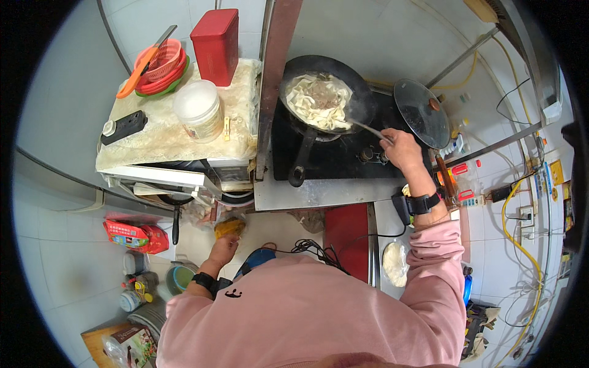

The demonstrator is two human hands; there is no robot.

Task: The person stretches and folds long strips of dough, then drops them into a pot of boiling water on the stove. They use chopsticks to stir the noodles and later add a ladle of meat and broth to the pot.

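Note:
My right hand (401,148) is closed around the metal handle of a utensil (372,131), whose far end reaches the food in a black wok (363,96). Pale, folded sheets of dough or noodles (317,101) with brownish bits in the middle fill the wok, which sits on a black gas cooktop (331,161). Low on the left, my left hand (225,247) is at a yellow-brown cloth or bag (230,227); its fingertips meet the near edge, and whether they grip it is unclear.
A glass lid (421,112) leans right of the cooktop. Left of a brown upright, a covered table (161,149) holds a white tub (198,110), a red tin (215,48), colanders (163,60) and a power strip (124,127). Bagged dough (395,264) lies at right; a black cable (317,248) hangs before me.

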